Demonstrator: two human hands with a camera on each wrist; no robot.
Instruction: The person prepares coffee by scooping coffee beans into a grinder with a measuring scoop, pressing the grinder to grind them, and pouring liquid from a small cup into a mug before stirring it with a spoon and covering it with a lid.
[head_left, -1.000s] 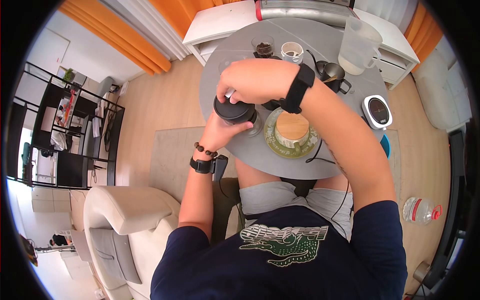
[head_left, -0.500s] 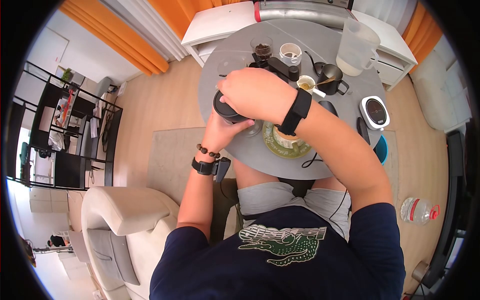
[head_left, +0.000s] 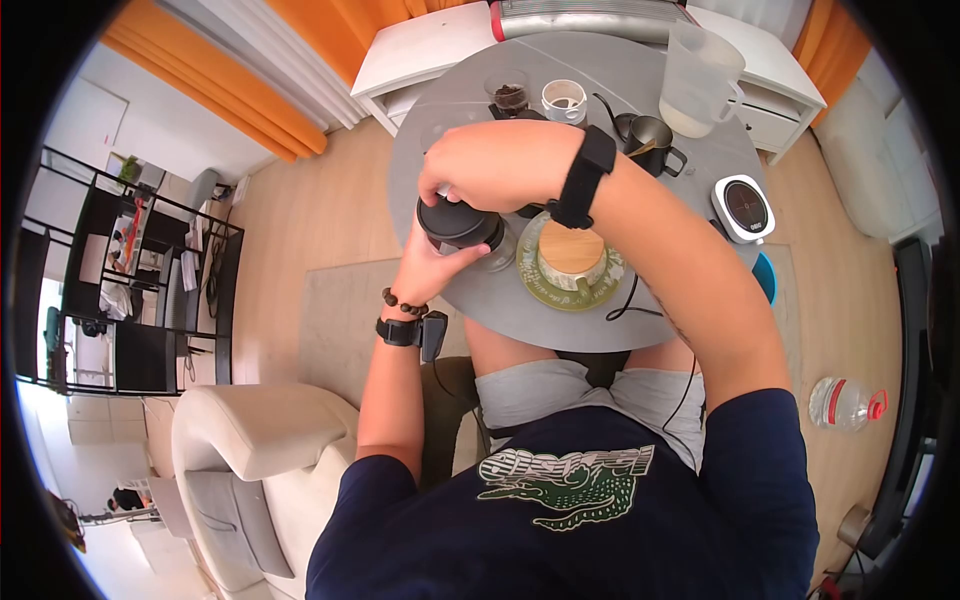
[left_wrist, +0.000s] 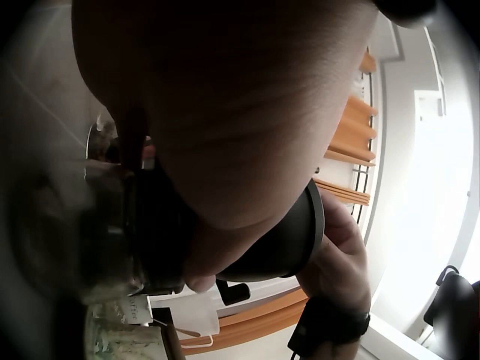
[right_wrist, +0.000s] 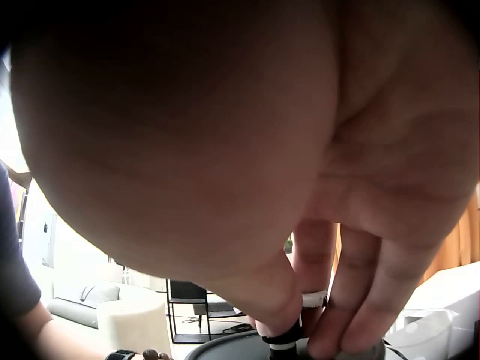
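My left hand point(head_left: 425, 265) grips the body of a coffee grinder with a wide black top point(head_left: 460, 225), its thumb along the near side. Below the black part, a clear glass jar point(left_wrist: 112, 259) shows in the left wrist view. Over the grinder's top, my right hand point(head_left: 500, 165) has its fingers curled down and pinches a small black-and-white knob point(right_wrist: 283, 345). The palm hides most of that knob. To the right of the grinder, a round wooden lid point(head_left: 572, 246) covers a patterned cup point(head_left: 580, 280) on a green plate point(head_left: 545, 290).
Behind the hands stand a glass of dark beans point(head_left: 510, 97), a white cup point(head_left: 564, 101), a black mug point(head_left: 650, 140) and a clear pitcher point(head_left: 700, 80). A white round-faced device point(head_left: 743, 208) lies at the grey table's point(head_left: 600, 60) right edge, with a black cable point(head_left: 630, 312) near the front.
My right hand and wrist swung down over the wooden lid and back up, uncovering the lid and hiding a small white cup behind the forearm. The left hand keeps its grip on the grinder.
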